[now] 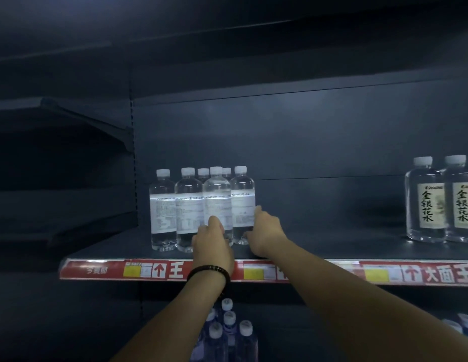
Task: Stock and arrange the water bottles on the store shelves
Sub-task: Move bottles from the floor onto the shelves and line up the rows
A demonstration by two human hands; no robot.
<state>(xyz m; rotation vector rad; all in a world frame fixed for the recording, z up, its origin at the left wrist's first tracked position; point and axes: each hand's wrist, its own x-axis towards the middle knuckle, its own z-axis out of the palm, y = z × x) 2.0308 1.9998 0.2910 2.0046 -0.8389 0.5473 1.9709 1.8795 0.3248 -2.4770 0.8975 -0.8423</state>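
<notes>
The dark shelf (332, 246) carries a red price strip (154, 270) on its front edge. The water bottles (175, 205) stand in a tight group towards 9 o'clock. Our left hand (212, 241) curls round the low part of the front bottle (217, 197). Our right hand (265, 231), at its 3 o'clock, holds the end bottle (242, 202) between thumb and fingers. We should push both slowly and low down, so that neither tips, and turn the labels forward.

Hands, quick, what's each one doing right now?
Left hand: grips the front bottle.
Right hand: touches the rightmost bottle; whether it grips cannot be told.
</notes>
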